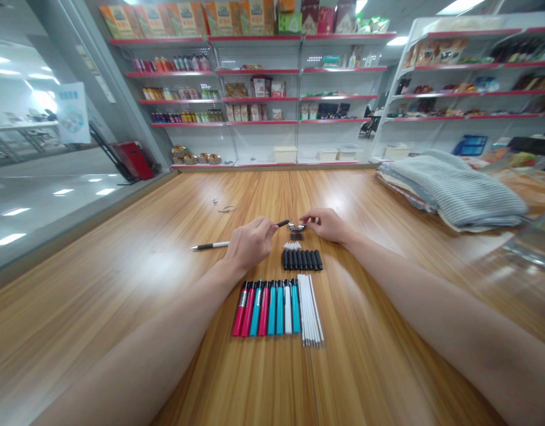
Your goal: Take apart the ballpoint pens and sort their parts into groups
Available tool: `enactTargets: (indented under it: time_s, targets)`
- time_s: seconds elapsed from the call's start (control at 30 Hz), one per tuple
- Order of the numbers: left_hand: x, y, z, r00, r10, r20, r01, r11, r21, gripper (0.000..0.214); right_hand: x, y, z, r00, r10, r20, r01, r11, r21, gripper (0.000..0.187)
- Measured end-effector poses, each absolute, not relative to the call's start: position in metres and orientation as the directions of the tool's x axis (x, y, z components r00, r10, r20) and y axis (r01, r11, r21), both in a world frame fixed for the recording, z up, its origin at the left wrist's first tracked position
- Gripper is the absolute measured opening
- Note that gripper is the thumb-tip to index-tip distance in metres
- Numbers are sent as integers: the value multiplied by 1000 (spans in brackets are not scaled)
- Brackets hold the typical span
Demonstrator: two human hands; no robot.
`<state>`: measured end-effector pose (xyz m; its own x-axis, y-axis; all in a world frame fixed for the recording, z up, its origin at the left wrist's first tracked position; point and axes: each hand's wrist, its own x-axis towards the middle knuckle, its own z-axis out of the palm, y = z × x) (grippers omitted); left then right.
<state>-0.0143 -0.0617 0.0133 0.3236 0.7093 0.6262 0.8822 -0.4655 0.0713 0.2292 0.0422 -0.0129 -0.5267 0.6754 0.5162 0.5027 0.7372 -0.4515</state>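
My left hand (pixel 253 241) pinches a black pen grip (pixel 283 223), which points right toward a small cluster of silver pen tips (pixel 296 227). At the right of that cluster, my right hand (pixel 324 225) has thumb and fingers drawn together; whatever is between them is too small to make out. Tiny dark springs (pixel 296 236) and small white pieces (pixel 292 245) lie just in front. Nearer me are a row of black grips (pixel 303 260), red, teal and white pen barrels (pixel 272 307), and thin white refills (pixel 311 310). A black-and-white pen (pixel 210 245) lies partly behind my left hand.
Folded striped cloth (pixel 458 186) is stacked at the right, with a clear container (pixel 536 234) beside it. A thin loop (pixel 228 209) and a tiny silver piece (pixel 215 201) lie farther back on the wooden table (pixel 134 248). Stocked shelves (pixel 254 71) stand beyond the table.
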Motion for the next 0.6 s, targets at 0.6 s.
enactTargets:
  time_s: [0.6]
  targets:
    - [-14,-61,12,322,722,612,892,-448,59,29,226,38,-7,-517,689,508,547,722,-424,17]
